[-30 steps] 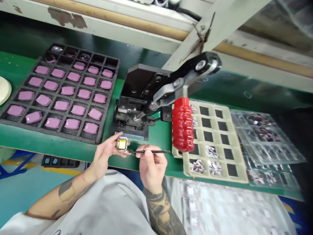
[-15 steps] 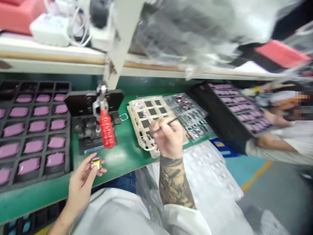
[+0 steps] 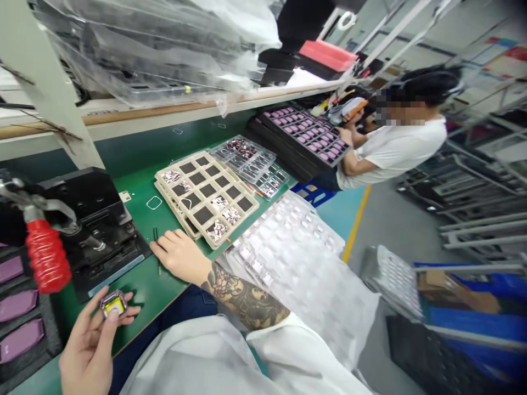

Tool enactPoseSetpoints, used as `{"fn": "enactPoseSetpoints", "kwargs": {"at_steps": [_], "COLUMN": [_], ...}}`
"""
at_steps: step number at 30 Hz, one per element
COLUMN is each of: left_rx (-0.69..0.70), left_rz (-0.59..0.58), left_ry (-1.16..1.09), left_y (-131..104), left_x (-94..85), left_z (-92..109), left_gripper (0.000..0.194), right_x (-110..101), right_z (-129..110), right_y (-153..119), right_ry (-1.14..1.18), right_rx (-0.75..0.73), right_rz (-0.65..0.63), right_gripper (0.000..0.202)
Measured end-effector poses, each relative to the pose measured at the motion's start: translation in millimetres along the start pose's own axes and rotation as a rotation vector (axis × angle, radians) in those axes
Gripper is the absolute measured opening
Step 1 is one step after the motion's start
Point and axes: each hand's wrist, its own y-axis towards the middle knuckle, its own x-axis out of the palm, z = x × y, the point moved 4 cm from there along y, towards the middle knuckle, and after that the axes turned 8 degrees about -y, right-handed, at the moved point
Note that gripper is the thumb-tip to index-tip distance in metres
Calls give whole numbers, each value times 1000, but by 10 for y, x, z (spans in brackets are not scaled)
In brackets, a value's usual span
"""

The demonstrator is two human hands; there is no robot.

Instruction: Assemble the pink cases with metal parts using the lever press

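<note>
At the lower left, my left hand (image 3: pixel 93 340) holds a small rounded-square piece (image 3: pixel 113 305) with a dark metallic rim and a yellow-and-white centre, between thumb and fingers. My right hand (image 3: pixel 179 255) is low over the green bench, its fingertips closed on thin dark tweezers (image 3: pixel 155 235); they cover the middle of the tool. Just beyond it lies a beige compartment tray (image 3: pixel 200 191), with small shiny parts in several cells. A black fixture (image 3: pixel 96 219) with a red-handled clamp (image 3: pixel 47 257) stands left of my right hand.
Purple pieces sit in a black foam tray (image 3: pixel 45 356) at the left edge. Clear part boxes (image 3: pixel 247 159) are behind the beige tray. Bubbled plastic packaging (image 3: pixel 296 263) lies at the right. Farther back, a person (image 3: pixel 395 137) is beside stacked trays of purple pieces (image 3: pixel 307 131).
The view has swung to the right. My right hand has come down from above the beige tray to the bench near the fixture. My left hand still holds the small piece.
</note>
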Motion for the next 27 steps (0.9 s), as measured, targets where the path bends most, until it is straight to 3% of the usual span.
{"fn": "enactPoseSetpoints", "kwargs": {"at_steps": [2,4,8,10,13,16,19,23,27], "left_rx": [-22,-31,-18,0,42,61,55,44,51], "left_rz": [-38,-75,-71,-60,-50,-59,-71,-71,-58], "left_ry": [46,69,107,122,126,134,148,154,109], "left_y": [21,18,-50,-78,-75,-37,5,57,72], "left_x": [22,71,204,284,401,484,489,409,365], "left_z": [11,32,98,126,155,151,105,18,0], "left_gripper": [73,74,71,69,67,65,62,56,50], "right_x": [-26,-156,-491,-595,-634,-578,-502,-454,-469], "right_z": [3,188,937,1285,1596,1711,1760,1774,1766], "right_y": [-129,-302,-831,-1081,-1289,-1321,-1266,-1195,-1202], "right_ry": [39,135,247,239,270,293,327,358,367], "right_rx": [18,118,517,638,636,595,609,613,663], "right_rz": [40,158,375,339,160,-16,-108,-118,-29], "right_gripper": [30,33,28,24,19,16,8,19,15]}}
